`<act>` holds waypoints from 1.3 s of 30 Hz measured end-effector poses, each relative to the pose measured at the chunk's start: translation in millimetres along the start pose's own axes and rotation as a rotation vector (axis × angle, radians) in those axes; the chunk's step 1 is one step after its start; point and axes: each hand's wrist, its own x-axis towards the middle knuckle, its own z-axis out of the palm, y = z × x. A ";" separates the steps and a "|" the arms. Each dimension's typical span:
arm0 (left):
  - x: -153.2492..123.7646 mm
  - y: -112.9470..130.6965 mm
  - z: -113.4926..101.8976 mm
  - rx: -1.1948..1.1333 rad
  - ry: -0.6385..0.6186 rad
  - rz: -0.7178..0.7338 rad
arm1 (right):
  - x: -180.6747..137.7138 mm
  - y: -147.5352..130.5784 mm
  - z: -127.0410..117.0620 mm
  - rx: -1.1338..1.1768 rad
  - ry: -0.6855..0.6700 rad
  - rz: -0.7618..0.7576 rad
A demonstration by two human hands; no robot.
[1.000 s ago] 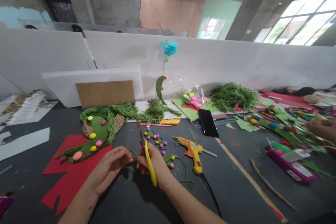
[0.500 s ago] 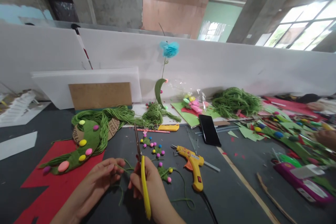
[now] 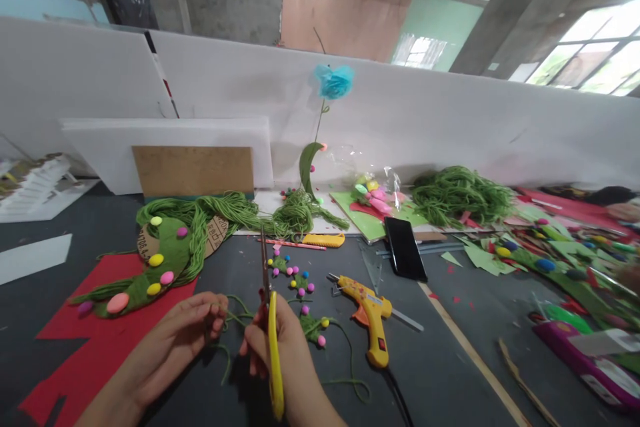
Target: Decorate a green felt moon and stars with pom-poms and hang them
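In the head view my left hand (image 3: 183, 333) pinches a thin green yarn (image 3: 241, 313) between its fingertips. The yarn runs across to my right hand (image 3: 290, 353), and a loose end hangs below. My right hand is closed round scissors (image 3: 273, 347) with yellow handles, their blades pointing up and away from me. Just right of that hand lies a green felt star (image 3: 313, 327) with small pom-poms, a yarn trailing from it. Two smaller stars lie beyond it, one (image 3: 301, 284) nearer and one (image 3: 283, 267) farther. My right fingertips are partly hidden behind the scissors.
A yellow glue gun (image 3: 373, 320) with a cord lies to the right, near a black phone (image 3: 405, 250). Left are red felt (image 3: 75, 353) and a pom-pom-covered green felt crescent (image 3: 167, 250). Behind are green yarn bundles (image 3: 460, 193) and a yellow cutter (image 3: 324, 240).
My view has shifted slightly. My left hand has moved a little left, away from the right hand, with the yarn still between them. The scissors stay in my right hand.
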 end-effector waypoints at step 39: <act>0.0 10.1 4.0 -0.389 0.138 0.123 | -10.5 5.8 2.0 -0.140 -0.036 -0.088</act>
